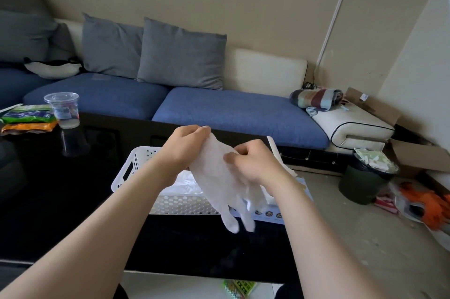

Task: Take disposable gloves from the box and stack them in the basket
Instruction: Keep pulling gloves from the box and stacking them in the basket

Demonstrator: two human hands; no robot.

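I've got one thin white glove [219, 184] mid-frame, its finger ends dangling: left hand [185, 150] pinches the cuff up top, right hand [255, 164] is curled onto its side edge. It hangs over the white perforated basket [136, 164] on the black counter [73, 201]. Pale blue glove box [267, 214] sits just right of the basket; its round badges are too blurry for me to read.

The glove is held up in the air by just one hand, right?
Not quite. Two hands hold the glove up in the air, not one. The head view shows the left hand pinching its top edge and the right hand gripping its side, near the white basket.
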